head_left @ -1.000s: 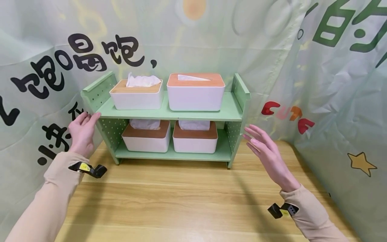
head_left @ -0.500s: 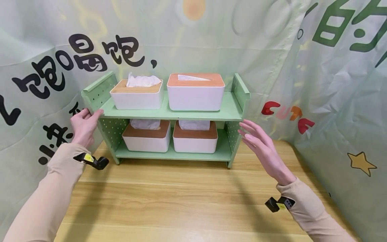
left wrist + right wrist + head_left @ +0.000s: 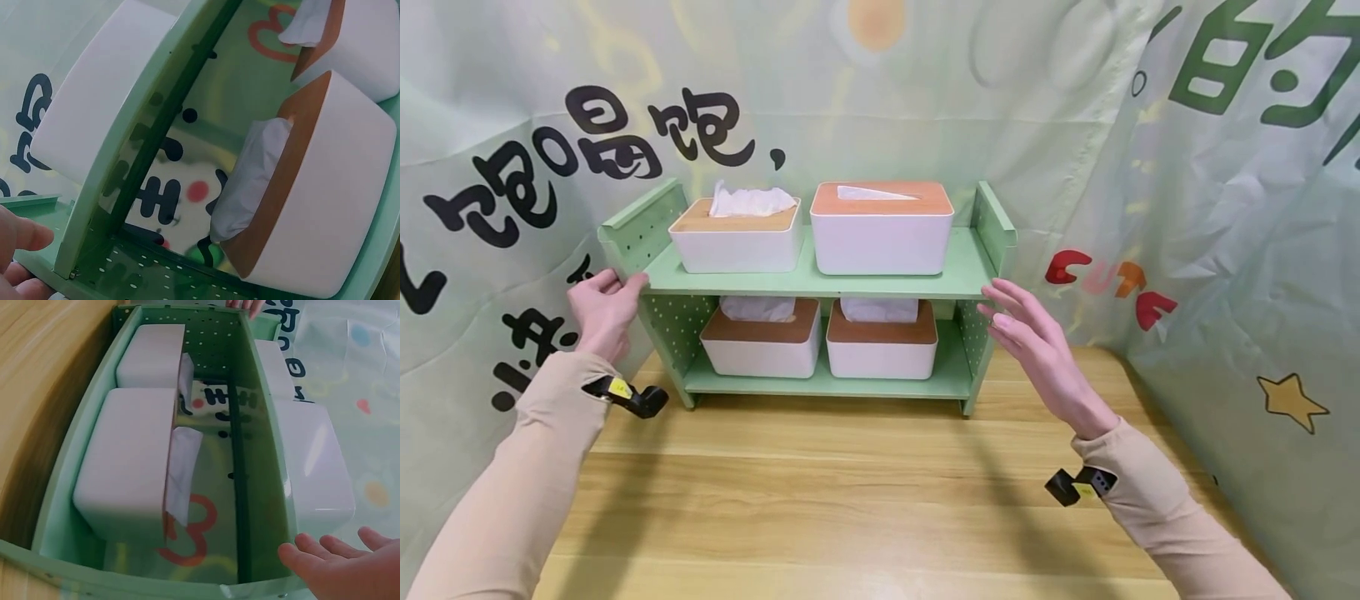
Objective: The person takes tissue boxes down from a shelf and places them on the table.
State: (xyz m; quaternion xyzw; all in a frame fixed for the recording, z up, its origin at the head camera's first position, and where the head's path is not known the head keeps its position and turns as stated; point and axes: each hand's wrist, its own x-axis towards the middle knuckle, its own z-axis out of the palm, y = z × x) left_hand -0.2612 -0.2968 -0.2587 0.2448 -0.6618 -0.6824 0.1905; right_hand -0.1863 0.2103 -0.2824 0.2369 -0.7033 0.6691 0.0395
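The upper board [image 3: 820, 286] of the green shelf [image 3: 995, 225] hides the tissue tops [image 3: 880, 310] in both lower boxes [image 3: 762, 358] from me. I can't tell whether the right hand [image 3: 1037, 350] touches it. The left wrist view crops the left hand [image 3: 601, 317]; green lettering [image 3: 1285, 81] runs off the head view.

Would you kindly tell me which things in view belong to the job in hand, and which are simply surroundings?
Part of the job:
green shelf
left hand, at the shelf's left end
right hand, near its right end
four tissue boxes, probably, since they stand on it

Merely around:
wooden table, beneath
printed cloth, behind
wrist cameras
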